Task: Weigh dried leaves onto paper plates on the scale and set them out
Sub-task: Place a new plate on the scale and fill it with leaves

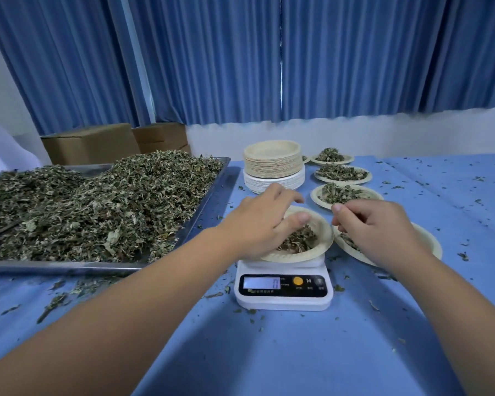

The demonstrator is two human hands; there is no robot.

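Left grip point(263, 221) palm-down over plate point(325, 234) on scale point(283, 302)

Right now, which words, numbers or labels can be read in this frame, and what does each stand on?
"0": on the lit display of the scale.
"M": on the scale's front panel, right of the orange button.
Small print under the display and under the buttons: too small to read.
Stacked paper plates and cardboard boxes: no text visible.
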